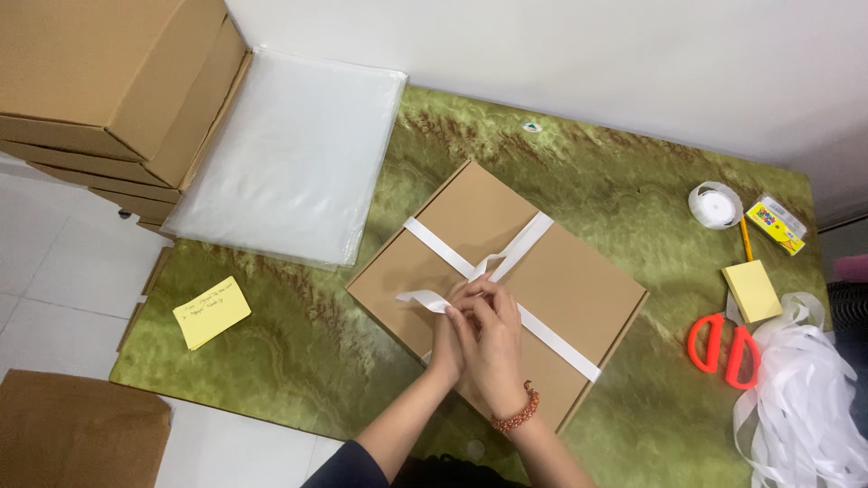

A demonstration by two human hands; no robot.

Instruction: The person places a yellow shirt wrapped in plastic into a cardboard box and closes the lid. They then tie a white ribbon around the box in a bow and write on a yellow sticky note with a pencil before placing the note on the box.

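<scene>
Both forearms come in from bottom edge. Left hand [449,339] and right hand [493,339] pressed together over 1 flat brown box [561,280] at mid counter [298,334], fingers curled, pinching white ribbon [520,244] crossed on lid. Bead bracelet [515,416] on right wrist. Alongside: 1 red scissors [723,348], 2 yellow note pads, 1 ribbon spool [714,204].

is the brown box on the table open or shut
Shut: the brown box lies flat with its lid down, white ribbon crossed over it under both hands.
</scene>
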